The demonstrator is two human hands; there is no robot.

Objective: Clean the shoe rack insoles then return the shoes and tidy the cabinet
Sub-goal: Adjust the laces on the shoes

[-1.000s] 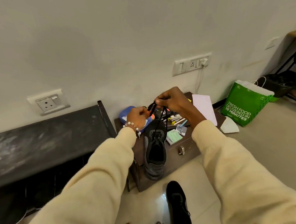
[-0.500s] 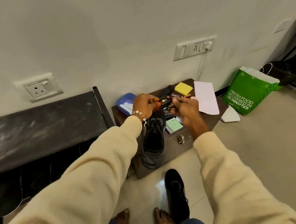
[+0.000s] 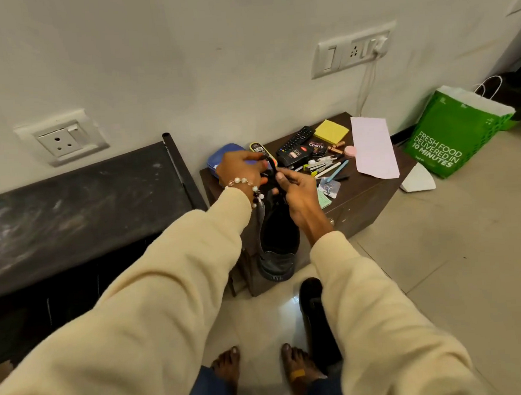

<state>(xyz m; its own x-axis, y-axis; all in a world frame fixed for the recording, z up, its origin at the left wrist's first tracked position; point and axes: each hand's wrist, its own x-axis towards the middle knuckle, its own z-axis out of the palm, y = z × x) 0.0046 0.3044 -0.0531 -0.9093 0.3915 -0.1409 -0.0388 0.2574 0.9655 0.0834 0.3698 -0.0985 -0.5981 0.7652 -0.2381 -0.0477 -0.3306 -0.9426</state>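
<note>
A: Both arms stretched forward in cream sleeves, and the left hand, beaded bracelet at the wrist, has its fingers curled up at the top of the black shoe.

B: The right hand is in tight beside it, fingertips pinching the black lace at the shoe's tongue. Both grips closed on that lace area, the two hands almost touching.

A: The shoe hangs heel-down, its opening facing us, dark inside, with a ridged sole edge at the bottom. It's in the air in front of the small brown cabinet.

B: The second black shoe lies on the tiled floor beside the bare feet.

A: To the left, the dark shoe rack with a scuffed, dusty top.

B: Writing now: a tin on the worktop reads "Cherry", next to a remote control, yellow sticky notes and pens.

A: And the green bag by the wall says "FRESH FOOD DELIVERED IN 10 MINUTES".
</note>
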